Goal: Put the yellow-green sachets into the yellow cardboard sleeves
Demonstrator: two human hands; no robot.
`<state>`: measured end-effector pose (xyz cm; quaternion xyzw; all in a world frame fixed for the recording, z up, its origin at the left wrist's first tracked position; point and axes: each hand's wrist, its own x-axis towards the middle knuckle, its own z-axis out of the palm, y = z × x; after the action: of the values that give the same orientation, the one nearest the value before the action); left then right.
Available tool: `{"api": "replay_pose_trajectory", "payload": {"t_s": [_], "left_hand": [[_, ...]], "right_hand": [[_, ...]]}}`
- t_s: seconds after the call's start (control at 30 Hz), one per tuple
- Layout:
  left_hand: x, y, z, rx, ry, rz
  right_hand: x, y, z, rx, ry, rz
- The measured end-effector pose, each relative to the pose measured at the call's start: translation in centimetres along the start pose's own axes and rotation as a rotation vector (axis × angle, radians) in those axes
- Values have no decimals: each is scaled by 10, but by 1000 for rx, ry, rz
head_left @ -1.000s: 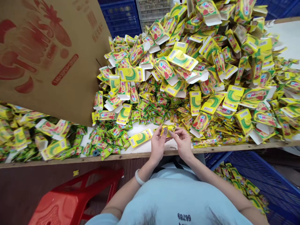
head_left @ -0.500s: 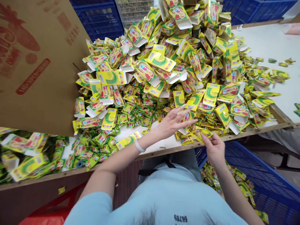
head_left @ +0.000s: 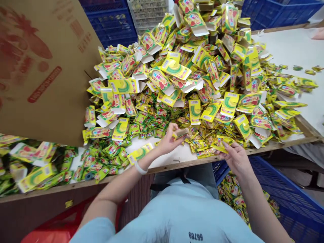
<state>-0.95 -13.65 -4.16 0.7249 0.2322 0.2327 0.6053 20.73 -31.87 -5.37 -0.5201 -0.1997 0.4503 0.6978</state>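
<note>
My left hand [head_left: 167, 140] is closed around a small candy box [head_left: 181, 133], its greyish-brown open end facing right. Between the thumb and fingers of my right hand [head_left: 236, 156] is a yellow candy sachet [head_left: 219, 144], just over the table's front edge. Loose yellow sachets [head_left: 202, 145] lie between the two hands. Green sachets [head_left: 111, 153] are spread to the left of them. Behind rises a heap of yellow and green candy boxes [head_left: 174, 69], many with white flaps standing open. One flat yellow box [head_left: 140, 153] lies near my left forearm.
A large brown carton [head_left: 63, 84] stands on the left of the table. Blue crates [head_left: 111, 25] and a white crate [head_left: 148, 13] are behind. Below the wooden edge [head_left: 174, 167], a blue basket [head_left: 286, 195] holds packets. A red stool [head_left: 55, 233] is at lower left.
My left hand, spread over the sachets before, has drawn back left and now grips a small box. My right hand has shifted slightly right and keeps its pinch on a yellow sachet.
</note>
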Motion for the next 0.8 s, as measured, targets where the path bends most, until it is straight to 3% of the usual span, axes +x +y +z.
{"api": "replay_pose_trajectory", "payload": {"t_s": [0.07, 0.17, 0.27, 0.4, 0.6, 0.73, 0.8], "left_hand": [[-27, 0, 13, -276, 77, -148], [-55, 8, 30, -495, 32, -240], [-68, 17, 34, -509, 21, -241], [-76, 20, 29, -464, 49, -277], [-83, 22, 30, -298, -7, -369], [-87, 23, 31, -137, -116, -342], [-92, 21, 33, -105, -144, -335]], "right_hand": [[6, -9, 24, -40, -145, -34], [14, -21, 66, -199, -402, -127], [18, -30, 97, -510, -644, -355], [13, -38, 109, -914, -870, -622], [0, -46, 112, -1489, -864, -553], [0, -55, 124, -1622, -1189, -464], [2, -57, 128, -1624, -1280, -389]]}}
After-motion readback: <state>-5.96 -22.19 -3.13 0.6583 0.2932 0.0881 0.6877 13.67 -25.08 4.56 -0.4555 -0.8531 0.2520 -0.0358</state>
